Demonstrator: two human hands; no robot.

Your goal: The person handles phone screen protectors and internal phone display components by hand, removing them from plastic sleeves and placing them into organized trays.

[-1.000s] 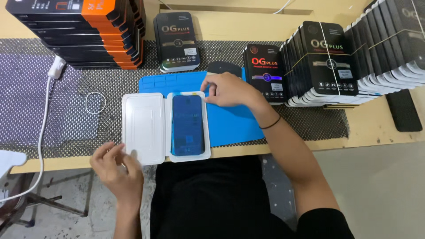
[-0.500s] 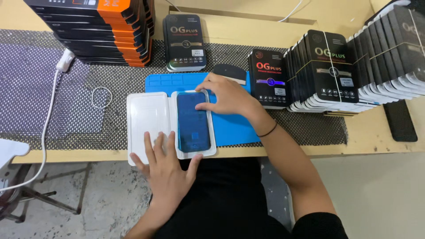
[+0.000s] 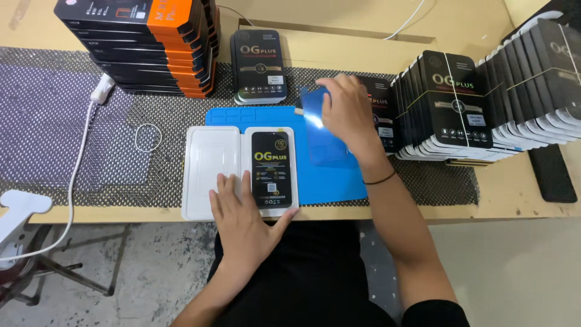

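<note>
Nearest the body, the left hand point(image 3: 242, 212) lies flat on the open white tray point(image 3: 209, 172), fingers spread apart and pressing down along the fold between its two halves, at the table's front edge. The tray's left half is bare; its right half holds a black card insert point(image 3: 272, 169) with light lettering, just beside the fingertips.

Under and beyond the tray lies a blue work mat point(image 3: 330, 178) on a dark mesh liner point(image 3: 72, 133) (the liner covers most of the wooden table point(image 3: 514, 188)).

Above the mat, the right hand point(image 3: 345, 112) holds a thin blue-tinted protector sheet point(image 3: 318, 127) lifted clear of the tray, fingers pinched together on its upper edge; the sheet hangs tilted and catches a glare. A dark band sits on that wrist.

To the left, a white cable point(image 3: 75, 175) crosses the liner, and a small white ring point(image 3: 147, 137) lies near it.

Farther back stand a single black box point(image 3: 259, 66), a stack of black-and-orange boxes point(image 3: 145, 45) at the far left, and long rows of black boxes point(image 3: 484, 103) at the right.
</note>
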